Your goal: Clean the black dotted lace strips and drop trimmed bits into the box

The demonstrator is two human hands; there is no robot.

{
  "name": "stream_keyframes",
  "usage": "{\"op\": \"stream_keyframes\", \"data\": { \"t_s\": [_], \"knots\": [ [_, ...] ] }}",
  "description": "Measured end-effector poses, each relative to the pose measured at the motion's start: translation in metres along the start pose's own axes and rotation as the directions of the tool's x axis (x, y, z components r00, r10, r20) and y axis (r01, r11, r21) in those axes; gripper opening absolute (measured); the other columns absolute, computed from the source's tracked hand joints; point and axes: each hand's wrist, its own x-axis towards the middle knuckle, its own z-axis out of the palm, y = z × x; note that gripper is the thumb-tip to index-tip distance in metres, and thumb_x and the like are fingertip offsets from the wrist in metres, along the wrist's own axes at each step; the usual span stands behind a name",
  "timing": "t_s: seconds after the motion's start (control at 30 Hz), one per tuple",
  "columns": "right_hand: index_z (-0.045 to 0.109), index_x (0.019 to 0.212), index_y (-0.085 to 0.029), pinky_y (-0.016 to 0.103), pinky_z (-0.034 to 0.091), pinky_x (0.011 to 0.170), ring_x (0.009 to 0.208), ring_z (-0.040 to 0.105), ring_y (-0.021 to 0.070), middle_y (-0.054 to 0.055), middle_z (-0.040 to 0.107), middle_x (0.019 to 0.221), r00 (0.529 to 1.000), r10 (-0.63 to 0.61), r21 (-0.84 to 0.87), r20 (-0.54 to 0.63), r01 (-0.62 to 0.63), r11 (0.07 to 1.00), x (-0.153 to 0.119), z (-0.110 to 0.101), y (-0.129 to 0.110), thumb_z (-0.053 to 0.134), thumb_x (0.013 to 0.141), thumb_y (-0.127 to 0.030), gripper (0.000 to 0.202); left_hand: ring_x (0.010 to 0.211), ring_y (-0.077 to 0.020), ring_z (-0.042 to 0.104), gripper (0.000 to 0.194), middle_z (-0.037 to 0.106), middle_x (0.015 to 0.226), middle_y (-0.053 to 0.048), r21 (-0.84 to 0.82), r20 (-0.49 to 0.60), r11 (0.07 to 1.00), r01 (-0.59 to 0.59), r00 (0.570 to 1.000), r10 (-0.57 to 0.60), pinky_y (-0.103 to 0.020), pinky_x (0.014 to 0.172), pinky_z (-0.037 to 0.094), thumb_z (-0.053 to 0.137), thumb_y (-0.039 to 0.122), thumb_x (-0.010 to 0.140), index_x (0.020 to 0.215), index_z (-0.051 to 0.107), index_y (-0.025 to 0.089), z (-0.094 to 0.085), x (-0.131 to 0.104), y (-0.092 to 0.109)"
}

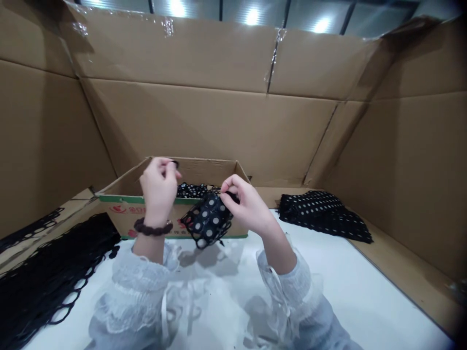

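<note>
A black mesh strip [206, 221] studded with pale discs is pinched at its top edge by the right hand [245, 203], dangling over the small box [124, 197]. A tiny dark piece is nipped in the closed fingertips of the left hand [159, 187]. With so light a pinch, the strip could be dropped onto the white surface [365, 291], or discs could be shaken loose.

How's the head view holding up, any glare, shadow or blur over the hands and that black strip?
Head view: ceiling lights blow out at the top and glint on the tape; corners bend and darken. The left hand, right hand and the black strip are slightly soft but readable. Pale shadows fall on the white surface. The empty black mesh at left loses detail.
</note>
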Motion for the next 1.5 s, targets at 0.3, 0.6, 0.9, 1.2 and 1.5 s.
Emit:
{"op": "stream_keyframes", "data": {
  "t_s": [0.3, 0.6, 0.9, 1.2, 1.5],
  "knots": [
    [0.048, 0.084, -0.018, 0.026, 0.037, 0.07, 0.076, 0.05, 0.0125, 0.001, 0.055, 0.084, 1.0, -0.018, 0.004, -0.022, 0.018, 1.0, 0.005, -0.006, 0.002, 0.051, 0.075, -0.02, 0.009, 0.085, -0.0203, 0.063, 0.034, 0.068, 0.099, -0.005, 0.139, 0.354, 0.963, -0.23, 0.92, 0.169, -0.03, 0.078, 0.047, 0.048, 0.037, 0.081, 0.106, 0.063, 0.021, -0.015, -0.002, 0.01],
    [0.045, 0.076, -0.02, 0.026, 0.038, 0.069, 0.073, 0.05, 0.013, -0.001, 0.055, 0.078, 0.999, -0.052, -0.042, -0.013, 0.051, 0.998, 0.004, 0.008, -0.001, 0.048, 0.075, -0.019, 0.004, 0.064, -0.015, 0.059, 0.023, 0.068, 0.07, -0.001, 0.03, 0.542, 0.967, -0.251, 0.817, 0.195, -0.023, 0.058, 0.041, 0.048, 0.03, 0.077, 0.072, 0.066, 0.018, -0.014, -0.023, 0.042],
    [0.041, 0.075, -0.02, 0.025, 0.035, 0.066, 0.069, 0.046, 0.0125, -0.001, 0.051, 0.076, 1.0, 0.004, -0.063, -0.012, -0.005, 0.998, -0.002, 0.008, 0.017, 0.044, 0.074, -0.019, 0.003, 0.066, -0.0151, 0.058, 0.023, 0.066, 0.072, -0.002, 0.083, 0.338, 0.983, -0.163, 0.933, 0.126, -0.024, 0.062, 0.039, 0.048, 0.032, 0.078, 0.072, 0.063, 0.016, 0.019, -0.018, 0.022],
    [0.038, 0.069, -0.02, 0.023, 0.033, 0.061, 0.062, 0.039, 0.0103, -0.004, 0.045, 0.068, 0.997, 0.074, 0.0, -0.022, -0.074, 0.997, -0.006, 0.001, 0.012, 0.047, 0.067, -0.021, 0.009, 0.067, -0.014, 0.054, 0.021, 0.06, 0.07, -0.001, -0.008, 0.284, 0.994, -0.113, 0.952, 0.111, -0.024, 0.063, 0.038, 0.045, 0.031, 0.081, 0.073, 0.056, 0.016, 0.023, -0.027, 0.03],
    [0.04, 0.065, -0.019, 0.023, 0.027, 0.051, 0.052, 0.034, 0.0083, -0.006, 0.04, 0.058, 0.986, 0.159, -0.073, 0.051, -0.155, 0.985, -0.012, -0.013, 0.002, 0.049, 0.063, -0.019, 0.009, 0.065, -0.0141, 0.053, 0.021, 0.055, 0.066, 0.0, 0.106, 0.0, 0.992, -0.07, 0.997, 0.071, -0.026, 0.064, 0.04, 0.033, 0.028, 0.088, 0.078, 0.049, 0.018, 0.012, -0.017, 0.012]
  ]
}}
